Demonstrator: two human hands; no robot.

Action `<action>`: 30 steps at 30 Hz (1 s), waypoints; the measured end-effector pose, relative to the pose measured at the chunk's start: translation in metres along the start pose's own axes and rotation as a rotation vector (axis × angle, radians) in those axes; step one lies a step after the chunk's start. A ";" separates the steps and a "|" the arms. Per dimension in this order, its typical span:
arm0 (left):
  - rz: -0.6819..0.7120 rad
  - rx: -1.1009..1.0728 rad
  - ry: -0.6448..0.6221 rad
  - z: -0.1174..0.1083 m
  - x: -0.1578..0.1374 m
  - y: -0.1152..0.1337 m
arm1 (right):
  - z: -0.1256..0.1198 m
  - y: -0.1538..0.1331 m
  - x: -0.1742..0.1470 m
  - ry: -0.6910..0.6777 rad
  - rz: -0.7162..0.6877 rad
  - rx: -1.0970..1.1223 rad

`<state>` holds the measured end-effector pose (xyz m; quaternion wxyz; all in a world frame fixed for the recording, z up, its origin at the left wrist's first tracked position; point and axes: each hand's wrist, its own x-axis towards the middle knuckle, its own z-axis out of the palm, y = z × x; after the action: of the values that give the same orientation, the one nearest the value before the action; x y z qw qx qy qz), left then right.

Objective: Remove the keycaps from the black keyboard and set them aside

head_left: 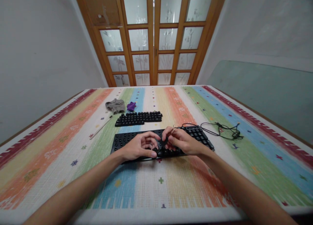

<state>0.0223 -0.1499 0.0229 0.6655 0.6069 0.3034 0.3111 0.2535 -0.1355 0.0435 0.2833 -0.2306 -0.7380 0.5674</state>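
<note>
A black keyboard lies across the table before me, its left part stripped to bare key stems, its right end still wearing keycaps. Over its front middle, my left hand has curled fingers, with thumb and fingertips close around something small and dark that I cannot make out. My right hand is closed beside it, fingers bent around what looks like a keycap puller; a thin wire sticks up from them and a dark part shows below. Behind the keyboard, loose black keycaps stand in rows.
A thin white stick with a dark tip lies left of the keycaps. A crumpled grey cloth and a small purple cloth sit behind them. The black cable is coiled at the right on the striped tablecloth.
</note>
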 end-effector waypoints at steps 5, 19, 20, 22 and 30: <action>0.039 0.030 -0.007 -0.002 -0.001 -0.003 | 0.002 0.000 -0.002 0.044 -0.025 -0.013; 0.382 1.027 0.118 -0.020 0.000 0.018 | 0.003 0.002 -0.002 0.201 0.012 -0.190; 0.375 1.072 0.139 -0.025 0.004 0.016 | 0.003 0.002 -0.002 0.206 0.019 -0.194; 0.346 1.144 0.193 -0.036 0.014 0.012 | 0.003 0.003 -0.003 0.214 0.028 -0.189; 0.221 1.205 0.199 -0.059 0.052 0.007 | 0.004 0.003 -0.006 0.244 0.033 -0.158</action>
<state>0.0082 -0.0718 0.0238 0.1383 0.8720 0.4213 0.2073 0.2553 -0.1409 0.0388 0.3422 -0.3316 -0.7365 0.4801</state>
